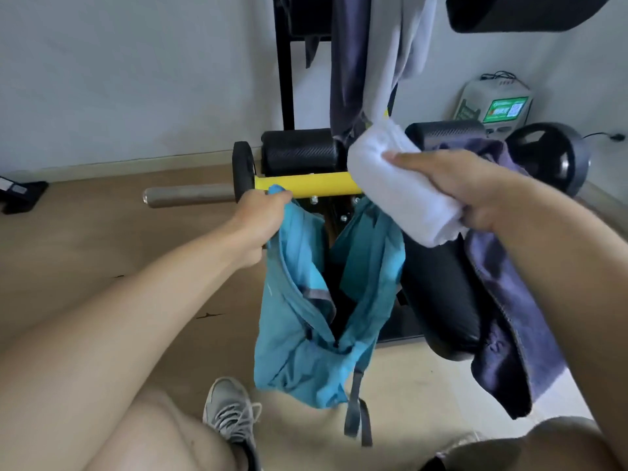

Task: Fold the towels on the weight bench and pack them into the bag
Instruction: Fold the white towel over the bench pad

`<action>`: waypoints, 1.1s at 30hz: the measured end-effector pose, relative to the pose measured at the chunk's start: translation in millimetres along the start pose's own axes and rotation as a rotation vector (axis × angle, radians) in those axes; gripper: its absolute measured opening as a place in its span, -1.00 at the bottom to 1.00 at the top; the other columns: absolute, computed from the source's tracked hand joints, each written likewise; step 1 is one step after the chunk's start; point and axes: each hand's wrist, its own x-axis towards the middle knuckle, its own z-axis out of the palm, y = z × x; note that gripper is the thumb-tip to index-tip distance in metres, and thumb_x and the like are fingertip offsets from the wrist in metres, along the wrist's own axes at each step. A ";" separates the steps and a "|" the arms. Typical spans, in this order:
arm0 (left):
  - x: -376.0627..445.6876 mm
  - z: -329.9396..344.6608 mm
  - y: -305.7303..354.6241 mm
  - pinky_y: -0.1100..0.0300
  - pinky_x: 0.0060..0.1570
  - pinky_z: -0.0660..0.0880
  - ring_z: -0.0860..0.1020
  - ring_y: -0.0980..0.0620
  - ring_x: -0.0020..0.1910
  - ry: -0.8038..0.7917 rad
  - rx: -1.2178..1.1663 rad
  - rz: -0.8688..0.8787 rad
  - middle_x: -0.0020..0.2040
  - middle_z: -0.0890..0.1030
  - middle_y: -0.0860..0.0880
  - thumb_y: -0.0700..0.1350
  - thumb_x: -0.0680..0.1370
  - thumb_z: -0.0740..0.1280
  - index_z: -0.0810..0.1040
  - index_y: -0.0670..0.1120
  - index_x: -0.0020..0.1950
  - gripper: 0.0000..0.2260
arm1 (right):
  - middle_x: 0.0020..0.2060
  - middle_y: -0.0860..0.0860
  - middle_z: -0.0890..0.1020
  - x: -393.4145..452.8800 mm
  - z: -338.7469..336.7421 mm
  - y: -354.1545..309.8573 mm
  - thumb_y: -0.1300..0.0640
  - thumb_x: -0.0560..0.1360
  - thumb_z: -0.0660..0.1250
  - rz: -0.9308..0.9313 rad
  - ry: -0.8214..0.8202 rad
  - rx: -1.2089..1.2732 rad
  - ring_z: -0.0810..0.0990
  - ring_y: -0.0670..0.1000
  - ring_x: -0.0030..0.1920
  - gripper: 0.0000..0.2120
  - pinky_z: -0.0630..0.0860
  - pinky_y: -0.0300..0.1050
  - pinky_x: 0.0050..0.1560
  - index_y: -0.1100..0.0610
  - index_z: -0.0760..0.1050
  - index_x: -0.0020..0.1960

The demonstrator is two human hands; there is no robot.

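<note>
Packing step: your left hand (pixel 261 212) grips the bag (pixel 319 300) rim; right hand (pixel 465 188) clasps the folded white towel (pixel 401 185). Next: lower it into the mouth.

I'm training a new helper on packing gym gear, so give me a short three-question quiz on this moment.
1. True or false: the right hand grips a folded white towel.
2. What does the left hand hold? A) the yellow bar B) the rim of the blue bag C) the grey shoe
3. Fill in: a dark purple towel is draped over the black ____.

Key: 1 true; 2 B; 3 bench
</note>
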 end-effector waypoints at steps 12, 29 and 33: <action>5.8 -9.1 -14.0 -0.17 0.19 0.58 0.60 -0.20 0.20 -0.172 0.386 0.009 0.30 0.59 -0.16 0.01 0.28 0.54 0.47 -0.16 0.39 -0.29 | -0.14 -0.11 0.53 15.4 8.9 11.6 -0.26 0.48 0.41 -0.077 0.161 -0.683 0.52 -0.01 -0.10 -0.38 0.37 -0.15 -0.16 0.12 0.45 0.37; -0.9 -15.2 -22.7 0.12 -0.33 0.32 0.50 -0.17 -0.12 0.021 0.727 0.335 -0.09 0.53 -0.14 -0.34 0.47 0.36 0.45 -0.12 -0.18 -0.85 | 0.08 0.10 0.53 9.1 103.2 19.3 -0.15 0.62 0.20 -0.263 0.169 -1.010 0.53 0.20 0.07 -0.54 0.33 0.00 -0.06 0.13 0.30 0.36; 4.1 -19.7 -27.3 0.14 -0.40 0.32 0.45 -0.10 -0.20 0.013 0.637 0.276 -0.11 0.48 -0.11 -0.35 0.49 0.37 0.47 -0.15 -0.13 -0.86 | 0.16 0.20 0.45 26.6 106.2 46.4 0.16 0.59 0.17 -0.072 -0.006 -1.024 0.50 0.23 0.21 -0.65 0.37 0.02 0.01 0.26 0.27 0.33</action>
